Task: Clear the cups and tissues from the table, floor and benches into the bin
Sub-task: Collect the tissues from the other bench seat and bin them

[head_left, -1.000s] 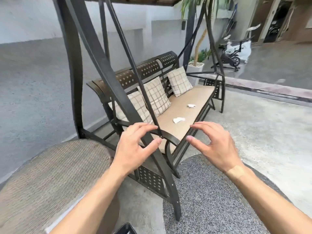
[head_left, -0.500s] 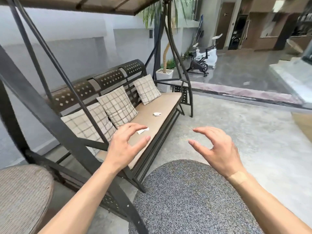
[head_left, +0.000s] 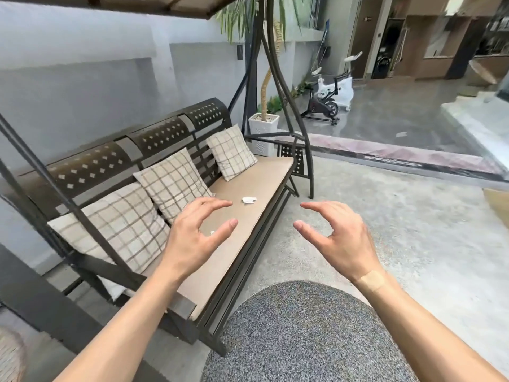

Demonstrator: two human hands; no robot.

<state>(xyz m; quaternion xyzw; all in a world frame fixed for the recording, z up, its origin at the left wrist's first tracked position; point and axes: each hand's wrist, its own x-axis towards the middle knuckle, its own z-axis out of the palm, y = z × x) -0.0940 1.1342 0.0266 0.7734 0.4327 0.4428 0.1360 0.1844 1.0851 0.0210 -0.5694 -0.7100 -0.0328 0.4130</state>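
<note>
Each grip is open and empty: left hand, right hand. Tissues lie mid-frame on the swing bench. No bin shows.

Grey wall behind metal swing bench w/ 3 plaid cushions; concrete floor, exercise bike beyond.

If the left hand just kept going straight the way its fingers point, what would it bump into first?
Probably the tan seat cushion of the swing bench, near the crumpled tissue. The left hand is open and empty; depth is hard to judge from this one view.
</note>
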